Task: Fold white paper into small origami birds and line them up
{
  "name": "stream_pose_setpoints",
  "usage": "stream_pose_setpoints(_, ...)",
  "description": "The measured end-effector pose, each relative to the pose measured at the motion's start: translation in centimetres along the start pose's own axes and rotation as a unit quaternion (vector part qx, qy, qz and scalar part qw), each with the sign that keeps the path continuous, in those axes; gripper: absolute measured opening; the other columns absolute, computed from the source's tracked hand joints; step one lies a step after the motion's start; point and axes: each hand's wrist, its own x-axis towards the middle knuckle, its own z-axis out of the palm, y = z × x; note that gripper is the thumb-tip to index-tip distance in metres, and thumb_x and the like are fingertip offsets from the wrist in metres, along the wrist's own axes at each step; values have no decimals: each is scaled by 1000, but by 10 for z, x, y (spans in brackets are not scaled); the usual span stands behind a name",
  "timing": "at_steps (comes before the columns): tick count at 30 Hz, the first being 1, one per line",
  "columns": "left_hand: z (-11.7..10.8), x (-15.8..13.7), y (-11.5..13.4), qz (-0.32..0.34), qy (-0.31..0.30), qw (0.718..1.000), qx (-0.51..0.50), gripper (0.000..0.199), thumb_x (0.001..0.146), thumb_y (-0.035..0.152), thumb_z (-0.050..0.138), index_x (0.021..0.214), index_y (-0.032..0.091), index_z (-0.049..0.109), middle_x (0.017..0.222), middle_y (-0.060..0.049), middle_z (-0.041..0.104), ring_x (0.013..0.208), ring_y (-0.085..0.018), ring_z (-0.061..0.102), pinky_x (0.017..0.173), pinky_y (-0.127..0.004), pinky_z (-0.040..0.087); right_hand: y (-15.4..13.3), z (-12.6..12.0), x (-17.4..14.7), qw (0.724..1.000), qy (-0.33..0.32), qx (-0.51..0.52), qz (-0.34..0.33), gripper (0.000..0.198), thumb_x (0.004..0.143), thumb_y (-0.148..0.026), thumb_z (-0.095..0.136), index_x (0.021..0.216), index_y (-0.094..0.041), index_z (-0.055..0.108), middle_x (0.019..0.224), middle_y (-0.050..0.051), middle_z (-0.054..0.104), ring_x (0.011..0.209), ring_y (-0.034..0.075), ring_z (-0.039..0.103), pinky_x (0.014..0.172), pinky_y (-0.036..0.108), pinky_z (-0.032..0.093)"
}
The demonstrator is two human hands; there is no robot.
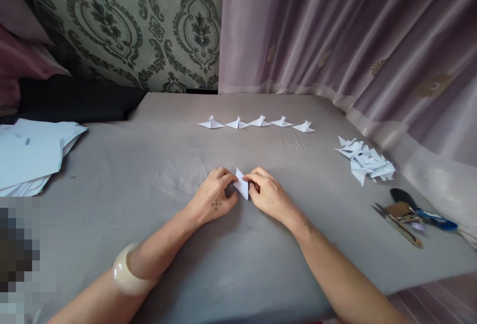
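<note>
A small folded piece of white paper (242, 185) with a pointed top is held between my two hands, low over the grey cloth (149, 165). My left hand (216, 195) pinches its left side between thumb and fingers. On its right edge, my right hand (269, 195) has thumb and fingers closed. The fingers partly cover the paper's sides. Beyond my hands, several folded white paper birds (260, 121) stand in a row with their wings spread.
At the right lies a heap of white folded paper pieces (368, 160). Nearer me are scissors (398, 224) and a blue-handled tool (436, 218). A stack of white paper sheets (30, 152) is at the left, before a black cloth (74, 98). Curtains (298, 26) hang behind.
</note>
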Motion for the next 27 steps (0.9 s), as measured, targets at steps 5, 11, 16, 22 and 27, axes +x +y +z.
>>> stream_pose_setpoints(5,1,3,-5,-7,-4,1000,-4,22,81,31,63,98,18,66,96,-9,61,89,-22,58,80,-35,49,0,-8,-1,999,-37,28,10,27,85,-15,51,106,-23,67,98,2,60,69,9,55,70,24,46)
stream_pose_setpoints(11,3,1,-8,42,8,997,58,23,94,30,47,96,19,67,94,-8,62,88,-20,59,78,-31,50,4,-11,1,998,-43,51,11,24,86,-18,51,102,-21,69,94,3,61,68,9,56,69,24,47)
stream_pose_setpoints(16,3,-1,-3,66,12,990,128,28,97,27,39,97,18,65,93,-8,63,86,-20,57,76,-31,49,5,-12,0,998,-51,45,1,33,83,-9,47,105,-21,67,99,3,62,68,9,56,67,23,46)
stream_pose_setpoints(22,6,2,-3,10,18,995,94,22,94,25,45,86,20,65,91,-6,63,85,-19,58,70,-28,47,3,-9,2,999,-23,38,14,17,87,-20,52,93,-21,67,89,1,60,65,9,54,68,23,45)
stream_pose_setpoints(27,8,3,-4,-26,12,997,69,18,92,26,50,82,20,63,87,-5,60,82,-19,58,67,-27,46,5,-4,5,1000,-1,29,-1,17,91,-20,50,90,-21,67,90,2,60,73,10,56,70,24,44)
